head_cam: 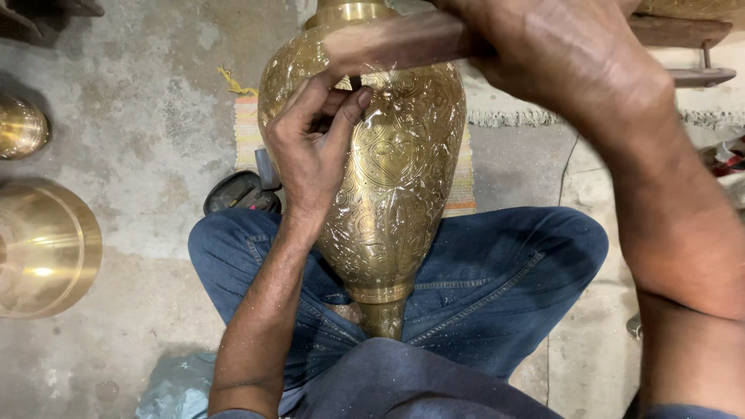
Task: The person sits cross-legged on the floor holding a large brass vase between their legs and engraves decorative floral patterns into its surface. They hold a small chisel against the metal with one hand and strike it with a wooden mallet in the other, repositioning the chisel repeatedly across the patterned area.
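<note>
A large brass vase with engraved floral patterns lies between my crossed legs in blue jeans, its narrow foot toward me. My left hand rests on the vase's upper body, fingers pinched around a small dark chisel held against the metal. My right hand is raised above the vase, gripping a wooden mallet whose blurred head hangs over the chisel.
Two plain brass vessels stand on the concrete floor at the left, a small one and a large bowl-shaped one. A striped woven mat lies under the vase. A dark object sits by my left knee.
</note>
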### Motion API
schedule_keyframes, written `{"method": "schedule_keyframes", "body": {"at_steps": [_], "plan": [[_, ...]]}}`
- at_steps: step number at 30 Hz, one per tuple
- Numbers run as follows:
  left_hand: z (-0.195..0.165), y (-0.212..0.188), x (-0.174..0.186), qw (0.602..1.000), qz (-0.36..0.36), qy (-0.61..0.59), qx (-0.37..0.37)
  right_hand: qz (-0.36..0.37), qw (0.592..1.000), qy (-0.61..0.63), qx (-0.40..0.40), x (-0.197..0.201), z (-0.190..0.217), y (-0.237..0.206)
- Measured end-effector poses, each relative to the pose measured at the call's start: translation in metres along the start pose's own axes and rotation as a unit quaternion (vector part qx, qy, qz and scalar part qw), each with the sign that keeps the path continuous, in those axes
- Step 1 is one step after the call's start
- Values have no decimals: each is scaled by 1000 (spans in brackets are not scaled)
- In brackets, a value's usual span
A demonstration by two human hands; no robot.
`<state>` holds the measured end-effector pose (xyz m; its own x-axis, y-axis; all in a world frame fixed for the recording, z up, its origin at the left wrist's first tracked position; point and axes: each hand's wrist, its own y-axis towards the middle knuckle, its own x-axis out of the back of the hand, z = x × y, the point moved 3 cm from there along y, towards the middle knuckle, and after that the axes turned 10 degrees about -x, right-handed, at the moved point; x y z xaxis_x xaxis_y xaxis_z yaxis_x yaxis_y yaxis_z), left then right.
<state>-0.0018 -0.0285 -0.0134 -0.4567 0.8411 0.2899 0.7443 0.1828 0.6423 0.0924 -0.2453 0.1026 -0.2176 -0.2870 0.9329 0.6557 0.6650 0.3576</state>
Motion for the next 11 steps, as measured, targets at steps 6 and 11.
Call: {"method": "schedule_keyframes", "body": {"at_steps": [6, 11], "plan": [[-2, -1, -1, 1000, 1, -8, -9, -66, 997, 12, 35, -3, 3, -10], [8, -2, -4, 1000, 11, 13, -7, 39, 982, 105, -150, -22, -14, -9]]}}
